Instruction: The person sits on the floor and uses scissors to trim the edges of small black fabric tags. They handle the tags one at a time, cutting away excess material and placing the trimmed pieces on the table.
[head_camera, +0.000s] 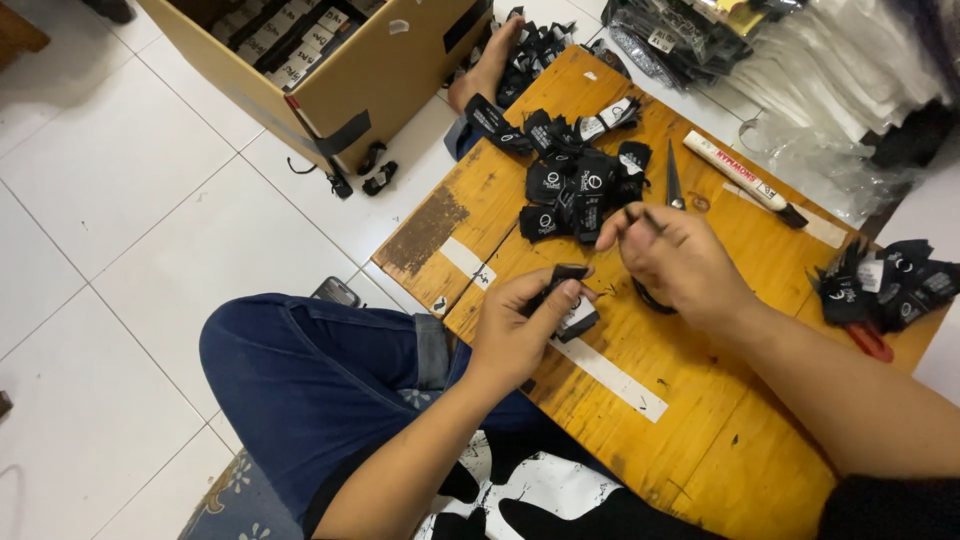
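While my left hand (515, 335) clamps a folded black tag (566, 300) above the wooden surface (690, 420), I thread it.
My right hand (672, 260) pinches a thin black cord (650, 218); next it needs careful aiming. Pile of tags (575, 185) beyond, scissors (673, 180) beside it.

The right hand (675, 262) hides most of a black loop (650, 298); the cardboard box (390, 75) runs off-frame.

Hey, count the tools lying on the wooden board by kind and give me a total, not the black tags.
Scissors: 1
Marker pen: 1
Red-handled pliers: 1, partly hidden under black tags
Total: 3 on the wooden board
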